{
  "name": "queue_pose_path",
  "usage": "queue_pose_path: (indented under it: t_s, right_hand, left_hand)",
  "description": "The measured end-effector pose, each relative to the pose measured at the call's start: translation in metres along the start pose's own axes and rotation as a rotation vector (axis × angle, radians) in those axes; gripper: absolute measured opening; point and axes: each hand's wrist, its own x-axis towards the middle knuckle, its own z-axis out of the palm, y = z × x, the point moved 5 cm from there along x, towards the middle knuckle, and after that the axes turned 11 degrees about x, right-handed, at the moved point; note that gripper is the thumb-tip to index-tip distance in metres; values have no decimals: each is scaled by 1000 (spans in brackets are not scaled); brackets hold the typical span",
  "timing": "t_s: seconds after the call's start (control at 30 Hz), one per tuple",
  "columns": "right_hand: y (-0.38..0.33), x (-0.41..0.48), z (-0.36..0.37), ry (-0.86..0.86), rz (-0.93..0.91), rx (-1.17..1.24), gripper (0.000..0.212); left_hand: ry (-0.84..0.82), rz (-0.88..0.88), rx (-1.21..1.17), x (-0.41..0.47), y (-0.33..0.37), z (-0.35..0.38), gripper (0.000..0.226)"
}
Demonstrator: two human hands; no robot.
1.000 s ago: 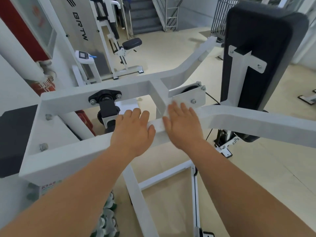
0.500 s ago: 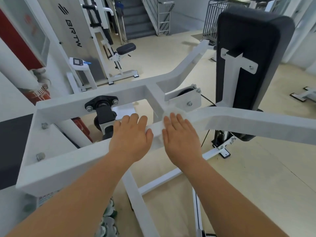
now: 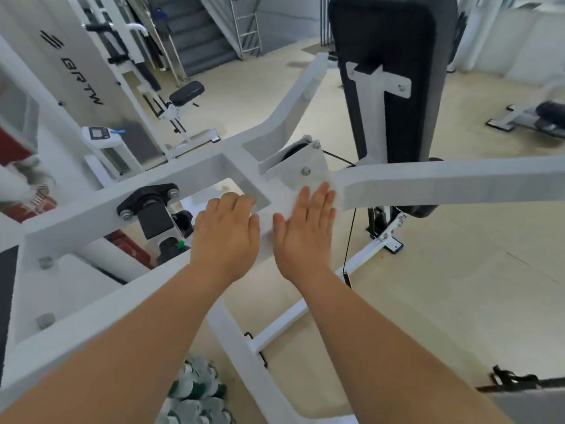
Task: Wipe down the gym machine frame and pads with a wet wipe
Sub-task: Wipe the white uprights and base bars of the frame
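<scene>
Right hand [image 3: 305, 231] lies flat, fingers straight and together, pressing a white wet wipe [image 3: 332, 186] onto the white frame beam [image 3: 443, 182], just below the pulley bracket [image 3: 301, 171]. The beam's long axis runs on rightward, with open length past the fingertips. Left hand [image 3: 226, 237] rests on the beam just beside it; its fingertips may hook the far edge, though that is hard to tell. The black back pad [image 3: 394, 96] stands upright behind the beam.

White frame [image 3: 458, 179] carries wet wipe [image 3: 287, 205] under flat right hand [image 3: 305, 231]; left hand [image 3: 226, 237] rests alongside.
</scene>
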Motion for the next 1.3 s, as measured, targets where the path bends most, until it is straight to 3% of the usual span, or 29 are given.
queue_pose_path:
  t_s: [0.13, 0.4, 0.63, 0.83, 1.03, 1.13, 1.3]
  right_hand:
    - [25, 36, -17, 152, 276, 331, 80]
    - [-10, 13, 15, 128, 114, 487, 78]
    - [26, 65, -22, 264, 363, 594, 82]
    - [-8, 6, 12, 15, 49, 440, 76]
    - [35, 60, -35, 58, -65, 56, 65]
    - [46, 64, -49, 69, -115, -66, 72]
    - [1, 17, -18, -83, -472, -118, 60]
  left_hand:
    - [-101, 0, 103, 8, 6, 18, 49]
    - [-68, -6, 89, 4, 6, 14, 48]
    - [-55, -22, 34, 5, 5, 13, 48]
    - [-102, -53, 5, 5, 2, 12, 59]
    - [-124, -83, -102, 5, 2, 7, 55]
    - [-137, -105, -140, 6, 1, 5, 58]
    - [-128, -150, -212, 7, -3, 5, 57]
